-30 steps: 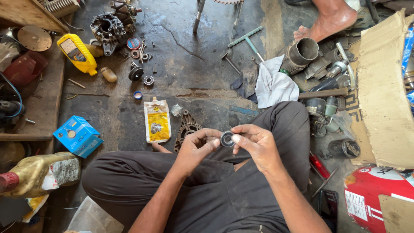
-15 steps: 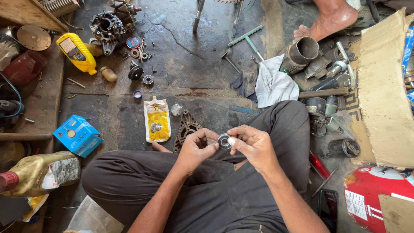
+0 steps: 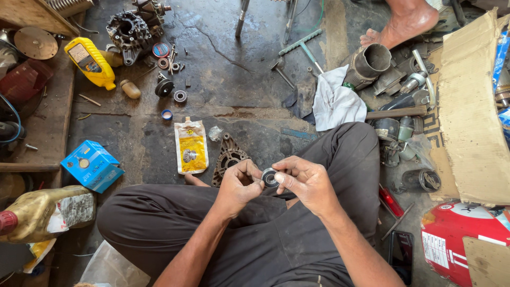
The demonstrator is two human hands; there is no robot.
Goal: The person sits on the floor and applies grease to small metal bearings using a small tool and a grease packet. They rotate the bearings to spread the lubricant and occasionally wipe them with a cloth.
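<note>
We note the bearing [image 3: 269, 177], pinched between left hand [image 3: 239, 186] and right hand [image 3: 305, 183], has drifted slightly toward 9 o'clock; yellow sachet [image 3: 191, 146] lies at 10 o'clock.

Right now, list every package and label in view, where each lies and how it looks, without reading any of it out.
Yellow sachet: flat on the floor ahead of the knees, white top.
Blue carton: left, a small box by the wooden board.
Yellow bottle: upper left, lying down, pale label.
Gold bottle: lower left, lying down, grey label.
Red container: lower right, white label.
</note>
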